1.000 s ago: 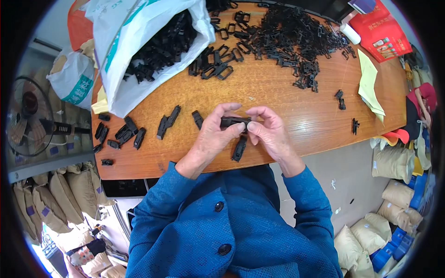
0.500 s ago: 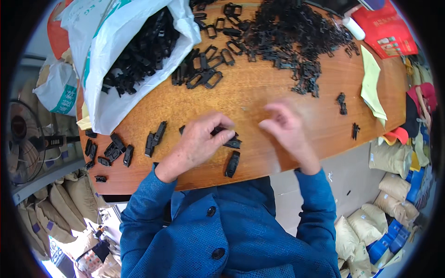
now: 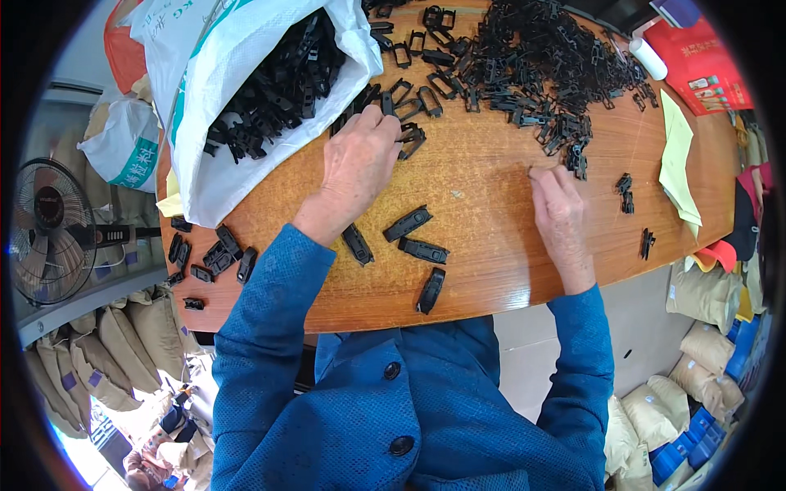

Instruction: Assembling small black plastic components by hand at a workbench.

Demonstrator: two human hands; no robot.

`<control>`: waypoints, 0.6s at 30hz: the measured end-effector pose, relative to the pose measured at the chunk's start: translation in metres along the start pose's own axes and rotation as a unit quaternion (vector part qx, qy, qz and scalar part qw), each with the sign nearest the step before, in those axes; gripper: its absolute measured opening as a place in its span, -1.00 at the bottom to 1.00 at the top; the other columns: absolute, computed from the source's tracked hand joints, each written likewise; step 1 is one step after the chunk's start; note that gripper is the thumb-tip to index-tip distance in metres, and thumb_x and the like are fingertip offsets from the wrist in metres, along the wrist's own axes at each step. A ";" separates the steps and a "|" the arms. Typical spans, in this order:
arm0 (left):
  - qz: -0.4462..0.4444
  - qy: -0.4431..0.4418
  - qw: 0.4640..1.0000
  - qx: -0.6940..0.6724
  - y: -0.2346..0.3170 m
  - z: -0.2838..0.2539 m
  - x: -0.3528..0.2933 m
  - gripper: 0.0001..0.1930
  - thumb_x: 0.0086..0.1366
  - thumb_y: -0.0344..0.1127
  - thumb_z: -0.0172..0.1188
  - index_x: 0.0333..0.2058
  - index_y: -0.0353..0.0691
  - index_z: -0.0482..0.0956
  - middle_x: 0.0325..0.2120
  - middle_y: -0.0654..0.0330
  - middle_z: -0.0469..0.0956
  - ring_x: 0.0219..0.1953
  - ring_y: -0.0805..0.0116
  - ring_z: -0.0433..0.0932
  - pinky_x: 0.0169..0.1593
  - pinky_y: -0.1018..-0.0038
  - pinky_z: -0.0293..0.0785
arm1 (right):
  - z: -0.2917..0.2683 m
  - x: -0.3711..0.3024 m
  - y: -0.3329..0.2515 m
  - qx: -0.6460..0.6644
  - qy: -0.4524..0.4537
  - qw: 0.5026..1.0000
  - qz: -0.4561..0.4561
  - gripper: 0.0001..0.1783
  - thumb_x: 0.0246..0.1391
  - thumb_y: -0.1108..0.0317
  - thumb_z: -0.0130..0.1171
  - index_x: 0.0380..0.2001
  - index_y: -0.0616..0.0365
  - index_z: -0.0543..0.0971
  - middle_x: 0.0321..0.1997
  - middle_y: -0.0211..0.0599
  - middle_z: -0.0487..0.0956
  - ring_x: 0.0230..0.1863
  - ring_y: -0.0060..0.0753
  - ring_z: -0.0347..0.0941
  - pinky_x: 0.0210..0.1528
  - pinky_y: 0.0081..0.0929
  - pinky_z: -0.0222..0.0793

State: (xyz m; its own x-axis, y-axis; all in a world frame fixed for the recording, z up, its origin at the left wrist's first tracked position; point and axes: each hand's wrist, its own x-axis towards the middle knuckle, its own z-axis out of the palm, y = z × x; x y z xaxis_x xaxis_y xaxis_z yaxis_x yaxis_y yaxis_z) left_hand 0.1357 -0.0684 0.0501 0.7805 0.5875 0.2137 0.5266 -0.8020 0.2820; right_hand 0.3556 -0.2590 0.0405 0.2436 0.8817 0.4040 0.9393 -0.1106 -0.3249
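My left hand (image 3: 358,159) is at the near edge of a loose group of black plastic frames (image 3: 430,100). Its fingers are curled down against one rectangular frame (image 3: 412,141); the fingertips are partly hidden. Farther right, my right hand (image 3: 560,204) is closed, fingertips down, beside the near tip of a big heap of small black clips (image 3: 565,69). Whatever it pinches is too small to make out. Between my forearms lie several long black plastic housings (image 3: 423,250), apart from both hands.
A white woven sack (image 3: 205,176) full of black parts lies open at the far left. More black housings (image 3: 219,258) are scattered at the table's left end. Two small black pieces (image 3: 625,193) and a yellow paper sheet (image 3: 678,164) lie on the right. A fan (image 3: 51,221) stands beyond the left edge.
My left hand has left the housings at the middle and moved away from me to the frames. My right hand has gone right to the clip heap, its fingers closing. The view has shifted slightly.
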 end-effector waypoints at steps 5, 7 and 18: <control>0.031 0.075 0.996 -0.048 0.011 -0.005 -0.009 -0.88 0.11 -0.44 0.19 -0.41 -0.26 0.41 -0.43 0.09 0.43 -0.33 0.12 0.49 -0.29 0.27 0.46 | 0.009 -0.020 -0.026 0.185 0.017 0.979 0.079 -0.83 0.00 0.62 0.19 -0.30 0.26 0.48 -0.36 -0.26 0.49 -0.39 -0.43 0.45 -0.38 -0.57 0.36; -0.019 0.053 0.990 -0.126 0.022 -0.009 -0.019 -0.89 0.13 -0.43 0.16 -0.41 -0.26 0.40 -0.47 0.07 0.44 -0.37 0.09 0.50 -0.30 0.25 0.45 | 0.007 -0.022 -0.042 0.328 0.038 0.933 0.142 -0.87 0.04 0.59 0.20 -0.31 0.28 0.48 -0.34 -0.37 0.47 -0.38 -0.61 0.40 -0.37 -0.67 0.31; -0.043 0.070 0.985 -0.154 0.045 0.008 -0.048 -0.91 0.15 -0.41 0.13 -0.35 -0.16 0.45 -0.36 0.15 0.42 -0.34 0.07 0.51 -0.32 0.22 0.45 | 0.030 -0.034 -0.044 0.377 0.106 0.902 0.182 -0.95 0.11 0.51 0.16 -0.37 0.27 0.52 -0.24 -0.43 0.46 -0.37 -0.71 0.33 -0.34 -0.75 0.26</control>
State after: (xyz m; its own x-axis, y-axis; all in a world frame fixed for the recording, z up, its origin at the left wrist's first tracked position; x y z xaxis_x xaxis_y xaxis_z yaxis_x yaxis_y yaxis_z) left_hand 0.1245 -0.1334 0.0452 0.6716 0.6789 0.2968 0.4451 -0.6900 0.5708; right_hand 0.2992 -0.2703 0.0155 0.6181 0.7340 0.2812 0.3760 0.0380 -0.9258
